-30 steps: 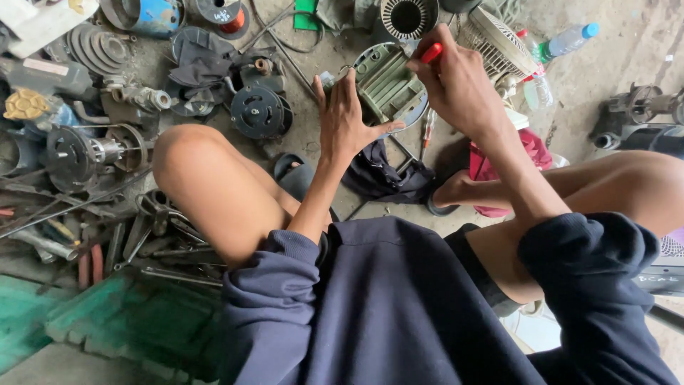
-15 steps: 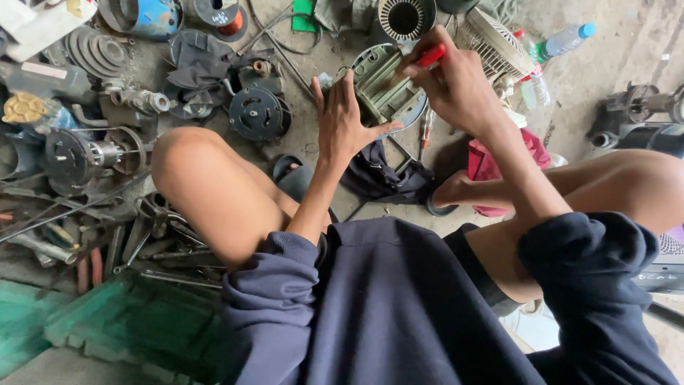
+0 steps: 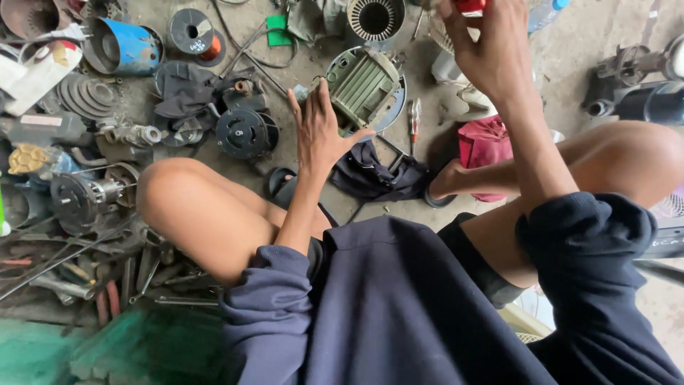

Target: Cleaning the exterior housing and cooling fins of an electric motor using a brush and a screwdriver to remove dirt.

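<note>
Head view: our left hand (image 3: 322, 135), fingers spread, steadies the green motor housing (image 3: 365, 84) on the floor; our right hand (image 3: 484, 50) pinches a red-handled tool (image 3: 470, 6) above it. We judge fastener work; aligning the tip matters.

Head view — steeply downward, close

Bare floor (image 3: 570, 64) lies open right of the green motor housing (image 3: 362, 84), with only a screwdriver (image 3: 415, 120) there. Left of it, a black pulley (image 3: 244, 132), dark rags (image 3: 187, 93) and stacked discs (image 3: 89, 96) crowd the ground. A dark cloth (image 3: 374, 175) blocks the near side.
</note>
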